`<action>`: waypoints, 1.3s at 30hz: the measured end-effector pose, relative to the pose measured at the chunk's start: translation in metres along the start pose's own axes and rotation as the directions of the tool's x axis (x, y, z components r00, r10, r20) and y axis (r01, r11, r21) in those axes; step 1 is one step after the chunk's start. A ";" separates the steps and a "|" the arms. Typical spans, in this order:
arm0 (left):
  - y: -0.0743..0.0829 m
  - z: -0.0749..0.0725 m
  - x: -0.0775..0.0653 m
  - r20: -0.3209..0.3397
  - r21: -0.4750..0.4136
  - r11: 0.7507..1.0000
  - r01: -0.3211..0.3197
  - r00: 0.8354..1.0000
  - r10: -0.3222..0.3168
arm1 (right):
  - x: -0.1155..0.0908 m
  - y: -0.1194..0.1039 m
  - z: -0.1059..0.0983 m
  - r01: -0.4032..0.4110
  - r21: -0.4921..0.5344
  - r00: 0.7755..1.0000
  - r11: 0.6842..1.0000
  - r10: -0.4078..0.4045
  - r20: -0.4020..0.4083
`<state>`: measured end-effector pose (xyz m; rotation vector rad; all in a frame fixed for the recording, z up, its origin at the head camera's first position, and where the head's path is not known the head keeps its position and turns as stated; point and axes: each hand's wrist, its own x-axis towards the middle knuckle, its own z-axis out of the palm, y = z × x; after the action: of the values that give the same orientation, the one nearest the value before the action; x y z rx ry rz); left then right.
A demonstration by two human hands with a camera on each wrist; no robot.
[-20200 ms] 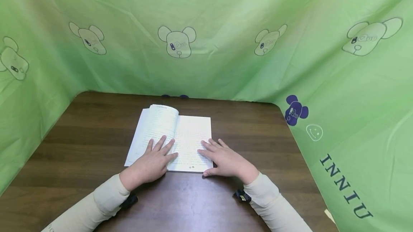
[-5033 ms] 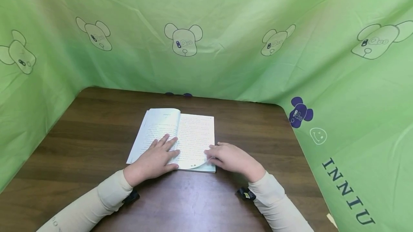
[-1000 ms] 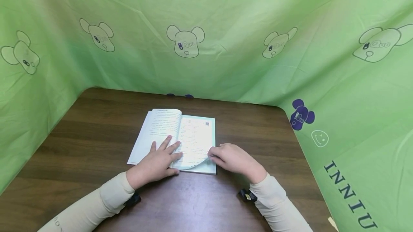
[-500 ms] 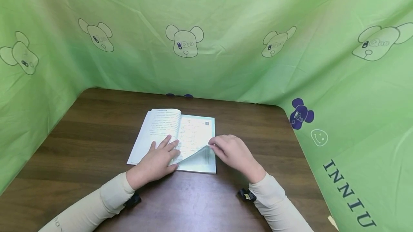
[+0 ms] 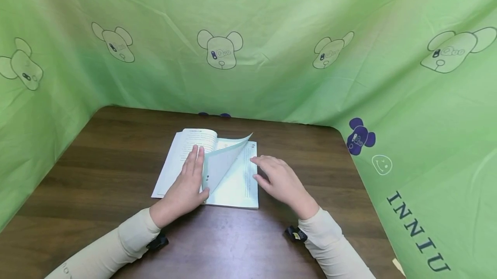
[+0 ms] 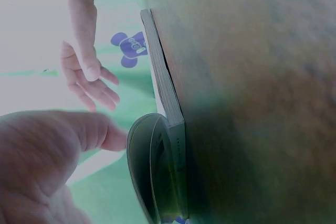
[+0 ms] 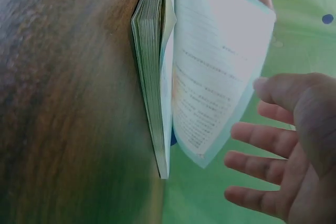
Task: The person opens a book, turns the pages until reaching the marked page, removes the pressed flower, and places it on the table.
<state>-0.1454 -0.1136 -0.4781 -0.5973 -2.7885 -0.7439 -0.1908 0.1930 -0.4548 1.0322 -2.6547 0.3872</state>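
Observation:
An open book (image 5: 234,190) lies on the table in the head view. One page (image 5: 223,162) with a pale blue-green border stands half turned, bending leftward over the spine, its free corner pointing up. My left hand (image 5: 182,188) rests on the left pages near the spine, fingers straight and together; its thumb lies by the lower edge of the lifted page. Beside the book's right edge, my right hand (image 5: 281,180) holds nothing. The right wrist view has that hand's fingers (image 7: 262,140) spread loosely, apart from the raised page (image 7: 220,72).
The brown wooden table (image 5: 310,154) surrounds the book. Green cloth (image 5: 272,85) with printed bear heads hangs behind and at both sides. Dark wrist devices (image 5: 296,233) sit under the cream sleeves (image 5: 330,244).
My right hand has let go of the page it pinched, and its fingers have straightened. The page has swung up and leftward. My left fingers, spread before, have drawn together.

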 end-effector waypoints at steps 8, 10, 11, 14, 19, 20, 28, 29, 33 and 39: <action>0.001 -0.003 0.001 -0.056 0.092 0.996 0.022 0.998 -0.017 | -0.003 -0.003 0.002 -0.016 -0.009 0.982 1.000 0.017 0.188; 0.001 -0.003 0.001 -0.036 0.126 0.992 0.005 0.999 -0.001 | -0.005 -0.004 0.003 -0.014 0.002 0.972 1.000 0.013 0.236; 0.001 -0.003 0.001 -0.025 0.142 0.990 -0.008 1.000 0.012 | -0.006 -0.004 0.003 -0.011 0.007 0.966 1.000 0.009 0.258; 0.001 -0.003 0.001 0.025 0.168 0.984 -0.056 0.998 0.052 | -0.008 -0.003 0.003 -0.010 0.038 0.949 0.999 -0.003 0.316; -0.001 -0.004 -0.001 0.144 0.188 0.968 -0.165 0.980 0.139 | -0.009 -0.003 0.005 -0.017 0.091 0.918 0.996 -0.021 0.397; -0.001 -0.004 -0.001 0.169 0.196 0.961 -0.195 0.972 0.163 | -0.010 -0.003 0.005 -0.018 0.098 0.912 0.995 -0.024 0.410; -0.003 -0.007 -0.003 0.362 0.215 0.930 -0.300 0.908 0.209 | -0.013 -0.003 0.010 -0.022 0.144 0.881 0.989 -0.049 0.470; -0.003 -0.008 -0.003 0.379 0.216 0.932 -0.290 0.905 0.193 | -0.013 -0.003 0.010 -0.019 0.143 0.879 0.989 -0.051 0.474; -0.004 -0.012 -0.004 0.427 0.225 0.942 -0.248 0.894 0.133 | -0.015 -0.003 0.012 -0.013 0.129 0.870 0.992 -0.052 0.490; -0.004 -0.016 -0.004 0.402 0.208 0.959 -0.192 0.911 0.096 | -0.015 -0.004 0.011 -0.015 0.138 0.861 0.990 -0.058 0.505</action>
<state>-0.1426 -0.1268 -0.4672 -0.9835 -3.0749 -0.2639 -0.1788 0.1953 -0.4696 1.3678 -3.1106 0.3308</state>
